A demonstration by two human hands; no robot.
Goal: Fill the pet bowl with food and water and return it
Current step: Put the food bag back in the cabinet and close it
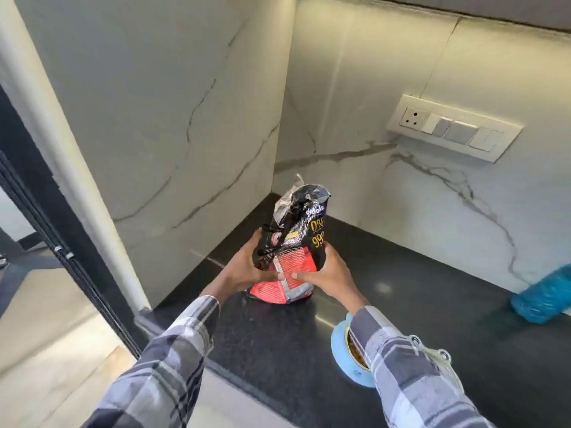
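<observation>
Both hands clasp the food bag (290, 242), which stands upright on the black countertop (432, 304): the left hand (244, 267) wraps its left side, the right hand (327, 273) curls round its right. The blue pet bowl (343, 350) sits nearer than the bag, partly under the right plaid sleeve (417, 366). Behind the bag, marble walls (185, 103) meet in a corner; a switch panel (454, 128) and a blurred blue bottle (543, 298) lie to its right.

Both grips (244, 267) (330, 273) closed, arms outstretched
</observation>
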